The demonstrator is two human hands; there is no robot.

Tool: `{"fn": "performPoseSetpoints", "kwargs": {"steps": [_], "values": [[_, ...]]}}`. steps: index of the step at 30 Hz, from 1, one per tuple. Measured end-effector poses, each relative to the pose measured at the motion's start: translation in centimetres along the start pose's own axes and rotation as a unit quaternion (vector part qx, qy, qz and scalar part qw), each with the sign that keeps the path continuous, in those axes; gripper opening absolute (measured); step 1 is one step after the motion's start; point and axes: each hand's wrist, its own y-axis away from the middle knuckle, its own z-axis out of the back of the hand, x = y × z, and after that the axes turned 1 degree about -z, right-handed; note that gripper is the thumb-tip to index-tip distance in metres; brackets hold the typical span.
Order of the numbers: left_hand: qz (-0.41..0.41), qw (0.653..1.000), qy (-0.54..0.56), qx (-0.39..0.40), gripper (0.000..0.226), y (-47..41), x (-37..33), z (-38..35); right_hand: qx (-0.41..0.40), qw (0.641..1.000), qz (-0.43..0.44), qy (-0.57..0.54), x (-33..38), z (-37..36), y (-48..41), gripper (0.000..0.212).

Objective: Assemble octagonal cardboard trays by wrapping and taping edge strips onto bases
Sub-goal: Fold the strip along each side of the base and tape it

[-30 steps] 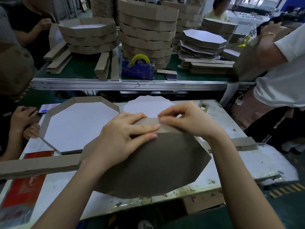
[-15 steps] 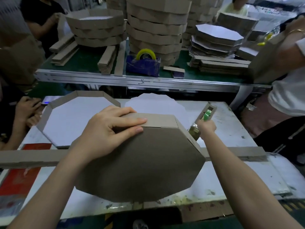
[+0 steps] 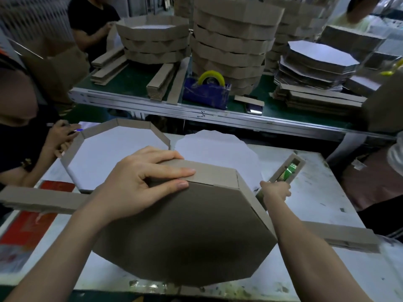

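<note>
Under left hand (image 3: 139, 184), tray (image 3: 185, 232) base-up, long strip (image 3: 39, 199) beneath, left-to-right.

The left hand (image 3: 139, 184) and the right hand (image 3: 275, 189) are bare. The left forearm (image 3: 50, 253) and the right forearm (image 3: 316, 258) are bare too, down to the lower edge of the view. The fingers are slim and rather long. On the left hand the nails are short, rounded and of natural look; those of the right hand are hidden.
</note>
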Motion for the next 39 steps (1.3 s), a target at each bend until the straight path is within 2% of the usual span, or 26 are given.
{"fn": "performPoseSetpoints", "kwargs": {"steps": [4,7,10,12,16,21,24,26,30,32,35,39], "values": [[0.012,1.000,-0.003,0.002,0.031,-0.3,0.1,-0.2,-0.016,0.999,0.009,0.037,-0.5,1.0,-1.1,0.063],[0.018,1.000,0.004,-0.005,0.032,-0.4,0.1,-0.2,0.012,0.999,-0.005,0.038,-0.5,2.1,-1.6,0.055],[0.015,1.000,0.004,-0.002,0.031,-0.6,0.1,-0.2,0.049,0.998,-0.009,0.025,-0.2,2.9,-1.9,0.057],[0.011,1.000,0.004,0.001,0.031,-0.7,0.1,-0.3,0.048,0.999,-0.016,0.005,0.2,3.2,-2.1,0.045],[0.016,1.000,0.004,-0.002,0.030,-0.7,0.2,-0.4,0.020,0.982,-0.071,-0.172,0.5,3.7,-1.4,0.021],[0.014,1.000,0.003,-0.005,0.029,-0.6,0.4,-0.3,-0.024,0.926,-0.091,-0.366,0.4,3.9,0.7,0.018],[0.015,1.000,0.008,-0.005,0.029,-0.7,0.4,-0.5,-0.032,0.906,-0.073,-0.416,-0.2,3.8,1.6,0.022],[0.015,1.000,0.009,-0.006,0.029,-0.7,0.4,-0.5,-0.041,0.907,-0.067,-0.414,-1.4,3.4,2.3,0.023],[0.017,1.000,0.009,-0.008,0.028,-0.7,0.4,-0.5,-0.097,0.951,-0.035,-0.291,-4.0,3.3,3.6,0.040],[0.017,1.000,0.006,-0.011,0.028,-0.7,0.4,-0.5,-0.067,0.962,-0.049,-0.261,-4.7,3.5,4.1,0.037],[0.018,1.000,0.006,-0.015,0.028,-0.7,0.3,-0.5,-0.025,0.961,-0.048,-0.269,-4.7,3.5,4.5,0.020],[0.019,1.000,0.008,-0.015,0.030,-0.6,0.3,-0.5,-0.029,0.967,-0.047,-0.249,-4.8,3.7,4.5,0.026]]}}
